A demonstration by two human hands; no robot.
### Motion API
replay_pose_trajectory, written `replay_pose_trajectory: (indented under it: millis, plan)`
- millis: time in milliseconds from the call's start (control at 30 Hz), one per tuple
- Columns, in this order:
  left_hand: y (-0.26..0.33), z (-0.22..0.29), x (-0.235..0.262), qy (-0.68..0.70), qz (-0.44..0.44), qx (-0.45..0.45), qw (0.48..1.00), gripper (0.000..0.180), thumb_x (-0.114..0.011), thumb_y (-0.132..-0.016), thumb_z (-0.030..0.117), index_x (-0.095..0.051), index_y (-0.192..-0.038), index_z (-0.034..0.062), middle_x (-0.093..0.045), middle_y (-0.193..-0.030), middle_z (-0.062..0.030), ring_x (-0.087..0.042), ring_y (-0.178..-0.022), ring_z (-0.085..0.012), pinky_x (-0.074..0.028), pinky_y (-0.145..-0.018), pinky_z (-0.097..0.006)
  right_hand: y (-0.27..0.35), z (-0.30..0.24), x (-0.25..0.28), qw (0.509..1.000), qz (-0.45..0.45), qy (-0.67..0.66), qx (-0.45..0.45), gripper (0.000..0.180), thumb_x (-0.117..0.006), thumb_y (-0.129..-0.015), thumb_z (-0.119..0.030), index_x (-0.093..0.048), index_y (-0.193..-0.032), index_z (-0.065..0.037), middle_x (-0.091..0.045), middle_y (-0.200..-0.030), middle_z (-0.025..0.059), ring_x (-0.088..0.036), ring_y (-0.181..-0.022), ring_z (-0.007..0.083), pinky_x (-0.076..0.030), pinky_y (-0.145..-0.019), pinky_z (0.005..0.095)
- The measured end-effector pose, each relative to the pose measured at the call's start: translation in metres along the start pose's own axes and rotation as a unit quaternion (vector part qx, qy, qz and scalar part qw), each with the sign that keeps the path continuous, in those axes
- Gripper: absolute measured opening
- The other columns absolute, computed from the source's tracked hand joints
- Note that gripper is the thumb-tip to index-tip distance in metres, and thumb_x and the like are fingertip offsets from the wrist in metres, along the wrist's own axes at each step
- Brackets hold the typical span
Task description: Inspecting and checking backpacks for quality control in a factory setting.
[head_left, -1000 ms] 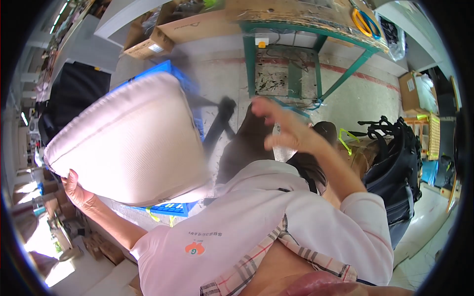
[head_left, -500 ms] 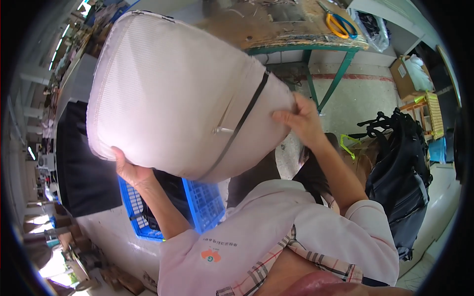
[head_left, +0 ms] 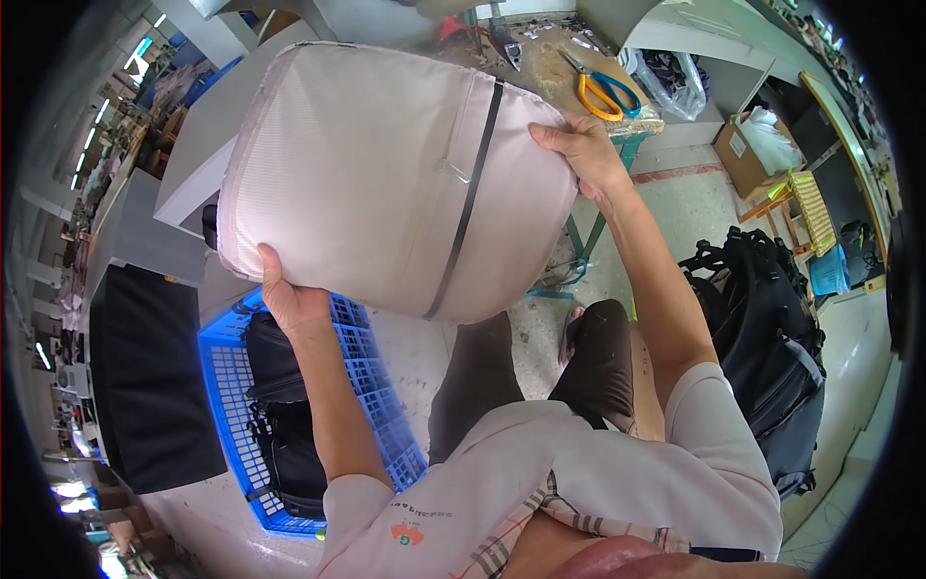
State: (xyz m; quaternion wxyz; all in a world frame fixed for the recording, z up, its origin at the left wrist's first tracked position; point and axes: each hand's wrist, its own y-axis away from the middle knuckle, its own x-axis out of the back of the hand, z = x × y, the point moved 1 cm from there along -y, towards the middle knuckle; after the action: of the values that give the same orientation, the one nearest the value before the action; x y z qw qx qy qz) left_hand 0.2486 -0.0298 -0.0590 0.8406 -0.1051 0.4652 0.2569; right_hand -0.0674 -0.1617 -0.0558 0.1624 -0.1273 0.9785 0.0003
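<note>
A large pale padded bag panel [head_left: 357, 164] with rounded corners hangs in front of me, held by both hands. A black strip [head_left: 475, 188] crosses it near its right end, with a small whitish tab beside the strip. My left hand [head_left: 294, 299] grips the lower left edge, thumb on the near face and fingers hidden behind. My right hand [head_left: 584, 154] pinches the upper right edge, with the thumb on the face. A bit of something black shows behind the panel's left edge.
A blue plastic crate [head_left: 227, 376] with black bags stands below left, beside a black fabric-covered block [head_left: 149, 376]. Orange-and-blue-handled scissors [head_left: 606, 96] lie on the worktable [head_left: 545, 72]. Black backpacks [head_left: 772, 357] lean at right. Farther back are a cardboard box [head_left: 757, 154] and a yellow woven stool [head_left: 810, 212].
The panel has swung to the right and turned flatter toward me. My right hand has risen with its corner. My view has shifted, and more of the blue crate shows.
</note>
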Motion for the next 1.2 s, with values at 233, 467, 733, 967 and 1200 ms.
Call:
replay_pose_trajectory:
  millis: [233,467,733,967,1200]
  plan:
    - [-0.007,-0.018,-0.019,-0.022,0.002,0.008,1.0,0.043,-0.053,-0.082,0.022,-0.04,-0.117,-0.0002,-0.047,-0.115,-0.0116,-0.045,-0.106,-0.0263,-0.037,-0.091,-0.043,-0.024,-0.004,0.019,0.999,0.02,-0.007,-0.043,0.019,-0.065,-0.071,-0.004,-0.058,-0.087,0.004,-0.061,-0.075,0.009,-0.058,-0.062,0.0133,-0.05,-0.057,0.0261]
    - [-0.009,-0.029,-0.022,-0.027,0.013,0.009,1.0,0.042,-0.052,-0.083,0.023,-0.04,-0.116,0.0002,-0.048,-0.115,-0.0116,-0.045,-0.106,-0.0257,-0.038,-0.091,-0.042,-0.029,0.004,0.031,0.998,0.033,-0.013,-0.044,0.019,-0.065,-0.071,-0.003,-0.058,-0.087,0.004,-0.06,-0.075,0.0085,-0.058,-0.062,0.0131,-0.05,-0.057,0.0261]
    - [-0.006,-0.043,-0.015,-0.017,-0.009,0.026,0.999,0.04,-0.052,-0.083,0.02,-0.041,-0.116,0.0001,-0.049,-0.114,-0.0115,-0.047,-0.105,-0.0247,-0.038,-0.091,-0.04,-0.009,0.004,0.04,0.998,0.054,-0.005,-0.024,0.023,-0.064,-0.073,-0.006,-0.057,-0.092,0.003,-0.061,-0.077,0.0078,-0.059,-0.063,0.0128,-0.05,-0.058,0.0254]
    - [-0.007,-0.053,-0.012,0.008,-0.022,0.044,0.999,0.039,-0.054,-0.082,0.018,-0.042,-0.115,-0.0002,-0.05,-0.113,-0.0112,-0.047,-0.104,-0.0243,-0.038,-0.091,-0.039,-0.005,0.013,0.057,0.998,0.057,-0.026,-0.004,0.025,-0.065,-0.071,-0.003,-0.058,-0.094,0.001,-0.062,-0.079,0.0078,-0.059,-0.064,0.0124,-0.05,-0.057,0.025]
    - [-0.006,-0.061,-0.015,0.011,-0.029,0.049,0.998,0.039,-0.053,-0.083,0.019,-0.042,-0.115,-0.0011,-0.049,-0.114,-0.0111,-0.047,-0.104,-0.0245,-0.036,-0.092,-0.038,-0.002,0.015,0.07,0.998,0.063,0.007,-0.003,0.028,-0.065,-0.072,-0.007,-0.058,-0.098,-0.001,-0.062,-0.083,0.0061,-0.058,-0.066,0.0112,-0.049,-0.061,0.0235]
